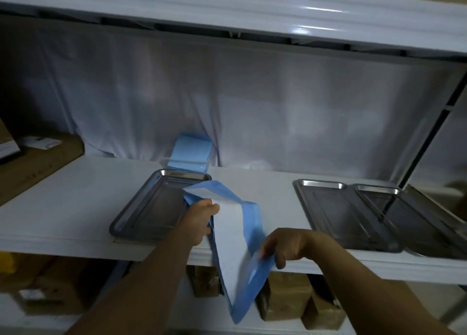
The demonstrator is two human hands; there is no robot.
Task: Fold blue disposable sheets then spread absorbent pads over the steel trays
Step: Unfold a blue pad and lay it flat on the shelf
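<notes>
Fingers (202, 209) of my left hand (199, 221) curl around the upper part of the blue-and-white absorbent pad (235, 243), above the left steel tray (141, 208) on the white shelf (75, 195). Stack of blue sheets (189, 155): behind that tray, against the white backdrop. Right hand (285, 246): pinching the pad's lower blue edge at the shelf front. Two steel trays (338, 213): side by side at right.

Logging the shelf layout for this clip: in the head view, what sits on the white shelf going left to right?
Brown cardboard box → left steel tray → blue-and-white pad gripped by the left hand and right hand → middle steel tray → right steel tray.
</notes>
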